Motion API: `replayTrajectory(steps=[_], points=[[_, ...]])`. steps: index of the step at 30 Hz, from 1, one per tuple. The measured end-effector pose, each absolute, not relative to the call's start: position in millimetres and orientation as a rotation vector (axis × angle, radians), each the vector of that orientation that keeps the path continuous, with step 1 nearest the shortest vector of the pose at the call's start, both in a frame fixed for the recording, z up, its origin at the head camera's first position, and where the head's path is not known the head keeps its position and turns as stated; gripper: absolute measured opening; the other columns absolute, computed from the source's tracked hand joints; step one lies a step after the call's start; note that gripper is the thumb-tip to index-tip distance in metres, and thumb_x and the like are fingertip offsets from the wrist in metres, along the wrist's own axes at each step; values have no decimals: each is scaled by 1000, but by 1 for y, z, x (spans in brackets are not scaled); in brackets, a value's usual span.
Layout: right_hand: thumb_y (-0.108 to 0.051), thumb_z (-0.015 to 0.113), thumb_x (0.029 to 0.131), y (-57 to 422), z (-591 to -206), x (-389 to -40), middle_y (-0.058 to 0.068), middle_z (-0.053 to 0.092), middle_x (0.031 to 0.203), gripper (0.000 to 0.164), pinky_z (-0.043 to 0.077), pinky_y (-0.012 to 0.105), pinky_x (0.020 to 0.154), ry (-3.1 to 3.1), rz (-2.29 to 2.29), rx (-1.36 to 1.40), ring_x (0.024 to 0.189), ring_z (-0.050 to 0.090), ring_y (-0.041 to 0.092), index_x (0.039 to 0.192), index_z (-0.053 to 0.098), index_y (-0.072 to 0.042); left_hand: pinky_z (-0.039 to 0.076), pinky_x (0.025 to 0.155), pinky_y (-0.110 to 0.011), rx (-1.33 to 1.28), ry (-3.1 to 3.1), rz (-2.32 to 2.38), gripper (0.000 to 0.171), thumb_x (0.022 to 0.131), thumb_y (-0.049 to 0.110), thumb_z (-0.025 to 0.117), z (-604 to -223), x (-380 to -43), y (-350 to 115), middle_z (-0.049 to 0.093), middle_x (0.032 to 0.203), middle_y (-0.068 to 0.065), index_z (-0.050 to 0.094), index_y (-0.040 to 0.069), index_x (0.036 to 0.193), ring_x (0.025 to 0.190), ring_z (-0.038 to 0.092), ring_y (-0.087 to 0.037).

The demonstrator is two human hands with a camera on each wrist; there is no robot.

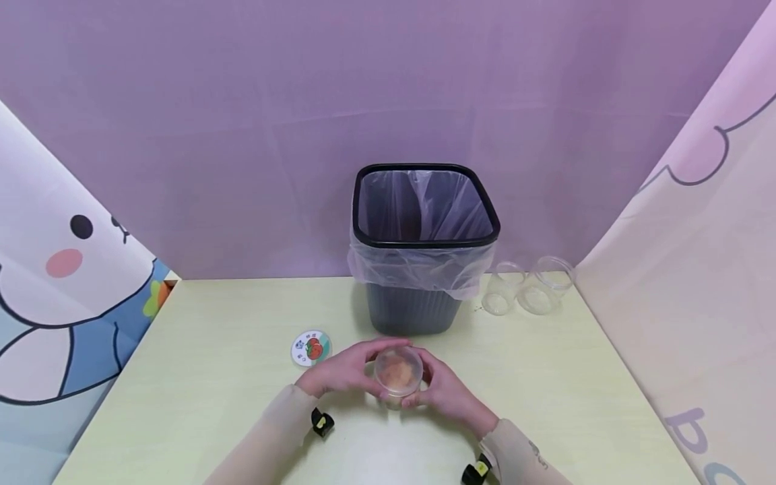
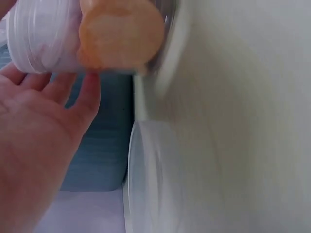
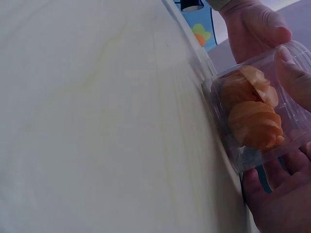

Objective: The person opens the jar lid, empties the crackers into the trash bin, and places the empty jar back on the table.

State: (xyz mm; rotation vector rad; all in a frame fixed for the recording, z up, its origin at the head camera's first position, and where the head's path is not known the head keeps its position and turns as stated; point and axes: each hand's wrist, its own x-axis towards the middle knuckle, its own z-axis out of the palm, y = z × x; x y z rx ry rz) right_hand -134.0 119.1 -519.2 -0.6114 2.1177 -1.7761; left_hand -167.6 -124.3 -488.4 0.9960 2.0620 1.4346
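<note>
A clear plastic jar [image 1: 398, 370] stands upright at the table's front middle, held from both sides. My left hand [image 1: 345, 370] grips its left side, fingers round the far side and thumb at the front. From the right, my right hand [image 1: 448, 391] holds it the same way, thumb near the front. Inside the jar are orange, ridged pieces [image 3: 255, 124] that look like small pastries, low in the jar in the right wrist view. Left of the hands lies a round lid [image 1: 311, 348] with a red fruit print; its pale edge shows in the left wrist view.
Behind the hands stands a grey waste bin [image 1: 415, 310] with a black rim and a clear liner bag. Two clear, empty jars [image 1: 545, 289] sit at the back right of the pale wooden table [image 1: 212, 350]. Printed cloth hangs on both sides, and purple cloth [image 1: 242, 135] at the back.
</note>
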Motion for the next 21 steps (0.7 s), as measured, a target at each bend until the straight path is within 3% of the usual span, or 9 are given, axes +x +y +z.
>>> replayTrajectory(steps=[13, 21], points=[[-4, 90, 66, 119, -520, -134, 7, 51, 144, 90, 37, 29, 107, 2104, -1786, -629, 132, 48, 29, 145, 46, -11, 31, 110, -52, 732, 2294, 1668, 91, 67, 17, 92, -493, -133, -108, 45, 150, 3, 49, 21, 147, 137, 40, -23], [-7, 88, 69, 119, -521, -134, 8, 51, 144, 87, 37, 30, 107, 2119, -1787, -638, 132, 48, 28, 145, 47, -12, 32, 108, -59, 533, 2543, 1792, 96, 64, 28, 95, -496, -109, -88, 49, 145, -5, 48, 9, 145, 133, 45, -32]])
